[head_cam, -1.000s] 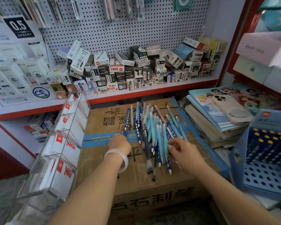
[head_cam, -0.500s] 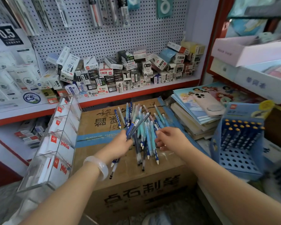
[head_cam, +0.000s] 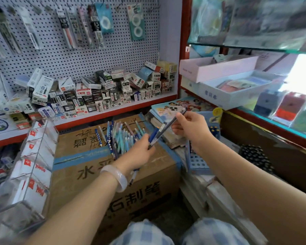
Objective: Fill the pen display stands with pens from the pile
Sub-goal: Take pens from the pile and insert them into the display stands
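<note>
Pens [head_cam: 121, 137] piled on box [head_cam: 81, 138], blue stand [head_cam: 199, 161] beside

Head view, looking down, close over hands [head_cam: 140, 152].

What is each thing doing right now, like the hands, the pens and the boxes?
Left hand: grips a bunch of pens.
Right hand: pinches the top end of a dark pen.
Pen pile: lying loose on the cardboard box.
Cardboard box: taped shut.
Blue pen stand: front holes empty.
Clear display stand: tilted, holds white cards.
</note>
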